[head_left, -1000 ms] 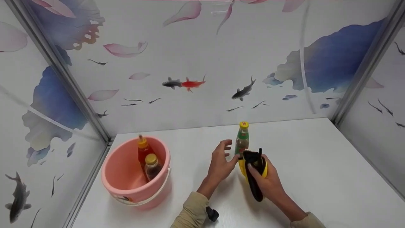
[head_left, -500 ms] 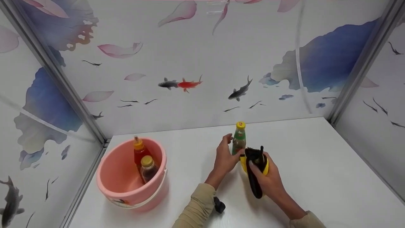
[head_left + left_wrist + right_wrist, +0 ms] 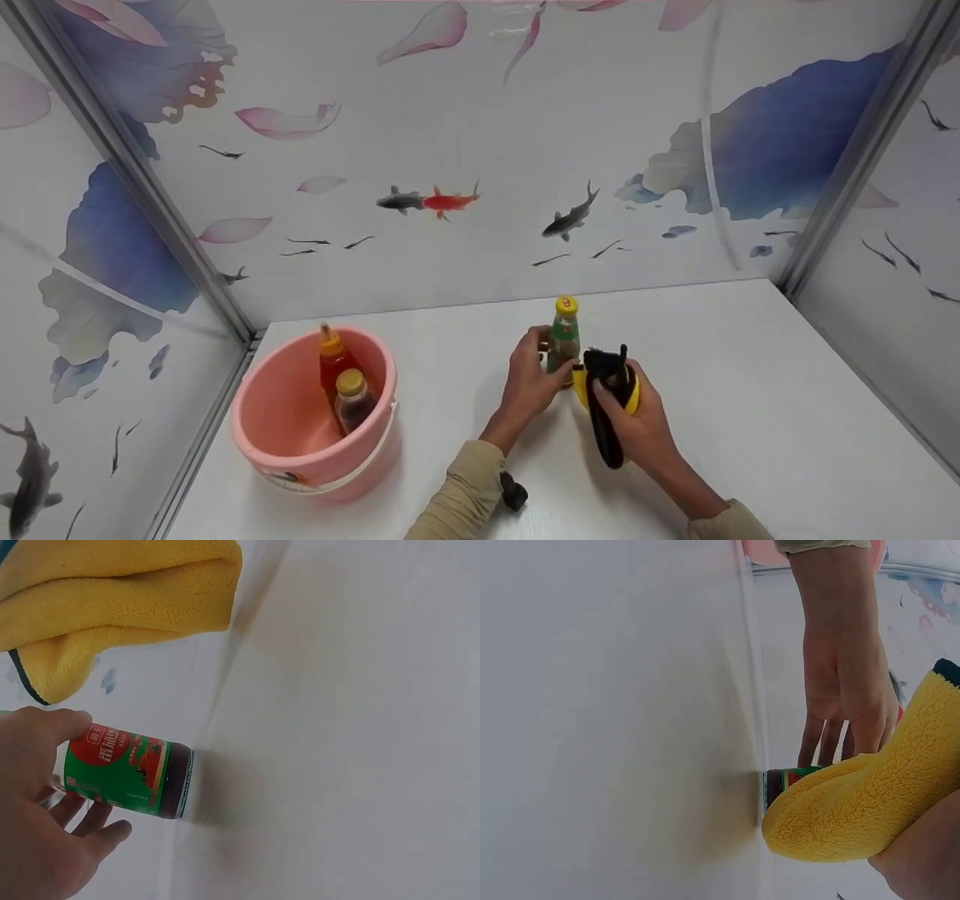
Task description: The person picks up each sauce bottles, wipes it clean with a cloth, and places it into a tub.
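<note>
In the head view, a glass tomato sauce bottle (image 3: 564, 345) with a yellow cap and green label stands near the middle of the table. My left hand (image 3: 531, 384) grips it from the left, the thumb on the near side and fingers round the back. Red tomatoes show on its label in the left wrist view, with the base (image 3: 177, 781) close to the tabletop. Just right of the bottle, my right hand (image 3: 646, 426) holds a folded yellow and black towel (image 3: 602, 429), thumb on the black side. Its plush yellow face (image 3: 832, 817) partly hides the bottle in the right wrist view.
A pink bucket (image 3: 259, 442) with a white handle stands at the left of the table (image 3: 757, 405). Inside it are a red squeeze bottle (image 3: 330, 367) and a dark bottle with a tan cap (image 3: 351, 384). Printed wall panels (image 3: 480, 135) enclose the table behind and at both sides.
My left hand has closed from beside the bottle to round it, and the bottle has shifted slightly nearer to me. The right hand keeps holding the towel in nearly the same place.
</note>
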The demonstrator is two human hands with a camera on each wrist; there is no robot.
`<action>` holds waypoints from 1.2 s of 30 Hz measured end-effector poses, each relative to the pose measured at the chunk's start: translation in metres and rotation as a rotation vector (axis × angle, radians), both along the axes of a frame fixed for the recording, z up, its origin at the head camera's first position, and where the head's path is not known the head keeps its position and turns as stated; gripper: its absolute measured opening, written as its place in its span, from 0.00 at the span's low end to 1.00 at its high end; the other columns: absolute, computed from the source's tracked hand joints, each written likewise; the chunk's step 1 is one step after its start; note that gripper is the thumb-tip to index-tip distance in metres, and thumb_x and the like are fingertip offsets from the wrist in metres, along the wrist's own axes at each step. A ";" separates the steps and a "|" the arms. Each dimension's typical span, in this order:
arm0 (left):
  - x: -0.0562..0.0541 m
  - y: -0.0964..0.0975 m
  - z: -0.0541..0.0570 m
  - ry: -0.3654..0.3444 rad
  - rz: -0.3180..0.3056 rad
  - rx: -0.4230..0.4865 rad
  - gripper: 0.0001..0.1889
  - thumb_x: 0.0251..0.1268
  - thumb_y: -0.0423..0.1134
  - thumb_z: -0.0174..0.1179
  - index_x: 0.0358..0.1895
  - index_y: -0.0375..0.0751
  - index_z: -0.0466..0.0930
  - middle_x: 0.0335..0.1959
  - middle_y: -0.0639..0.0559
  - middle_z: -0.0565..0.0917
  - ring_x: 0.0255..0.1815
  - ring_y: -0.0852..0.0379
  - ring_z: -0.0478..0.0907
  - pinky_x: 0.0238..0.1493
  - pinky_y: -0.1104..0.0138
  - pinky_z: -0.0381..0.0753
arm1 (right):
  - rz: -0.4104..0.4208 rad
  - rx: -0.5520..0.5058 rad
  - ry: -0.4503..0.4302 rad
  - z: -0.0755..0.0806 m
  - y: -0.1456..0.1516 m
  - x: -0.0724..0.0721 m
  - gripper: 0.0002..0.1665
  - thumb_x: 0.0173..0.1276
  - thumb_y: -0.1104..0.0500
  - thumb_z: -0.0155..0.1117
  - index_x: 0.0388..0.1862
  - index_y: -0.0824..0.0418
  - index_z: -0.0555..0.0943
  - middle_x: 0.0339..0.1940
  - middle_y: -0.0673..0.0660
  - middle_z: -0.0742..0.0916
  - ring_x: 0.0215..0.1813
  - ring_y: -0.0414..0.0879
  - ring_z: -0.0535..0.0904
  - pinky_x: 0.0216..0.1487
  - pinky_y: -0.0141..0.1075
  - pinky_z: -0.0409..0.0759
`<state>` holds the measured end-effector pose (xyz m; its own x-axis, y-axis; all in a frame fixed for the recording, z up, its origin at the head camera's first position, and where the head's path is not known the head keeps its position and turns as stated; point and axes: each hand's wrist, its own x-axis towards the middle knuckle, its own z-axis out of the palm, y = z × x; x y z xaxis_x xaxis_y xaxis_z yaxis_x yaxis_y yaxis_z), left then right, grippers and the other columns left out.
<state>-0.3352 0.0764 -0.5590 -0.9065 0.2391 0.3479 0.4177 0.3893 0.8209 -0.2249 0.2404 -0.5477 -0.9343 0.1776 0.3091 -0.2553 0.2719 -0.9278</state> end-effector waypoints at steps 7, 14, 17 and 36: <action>0.014 -0.023 -0.002 -0.028 -0.030 0.048 0.30 0.71 0.49 0.75 0.71 0.50 0.74 0.61 0.54 0.82 0.58 0.60 0.81 0.62 0.55 0.89 | -0.007 -0.014 0.044 -0.003 -0.002 -0.003 0.22 0.79 0.59 0.70 0.69 0.55 0.78 0.57 0.53 0.87 0.54 0.45 0.85 0.55 0.31 0.86; 0.029 -0.043 0.002 -0.058 -0.020 0.096 0.30 0.69 0.51 0.75 0.70 0.56 0.75 0.58 0.61 0.83 0.56 0.63 0.81 0.53 0.64 0.90 | -0.008 -0.018 0.043 -0.001 -0.011 -0.007 0.22 0.80 0.57 0.69 0.69 0.54 0.77 0.56 0.52 0.86 0.54 0.45 0.84 0.55 0.31 0.86; 0.037 -0.048 0.007 -0.074 -0.033 0.118 0.30 0.69 0.52 0.74 0.71 0.57 0.76 0.58 0.60 0.84 0.56 0.63 0.81 0.51 0.65 0.91 | 0.008 -0.034 0.049 0.000 -0.017 -0.010 0.23 0.81 0.57 0.68 0.70 0.55 0.76 0.57 0.53 0.86 0.54 0.46 0.84 0.55 0.31 0.86; 0.070 -0.068 0.015 -0.107 -0.108 0.249 0.27 0.70 0.46 0.72 0.68 0.64 0.73 0.56 0.58 0.88 0.56 0.61 0.87 0.51 0.65 0.92 | 0.130 -0.081 0.112 0.014 -0.051 -0.035 0.28 0.82 0.57 0.67 0.75 0.53 0.71 0.63 0.52 0.84 0.58 0.50 0.84 0.60 0.33 0.86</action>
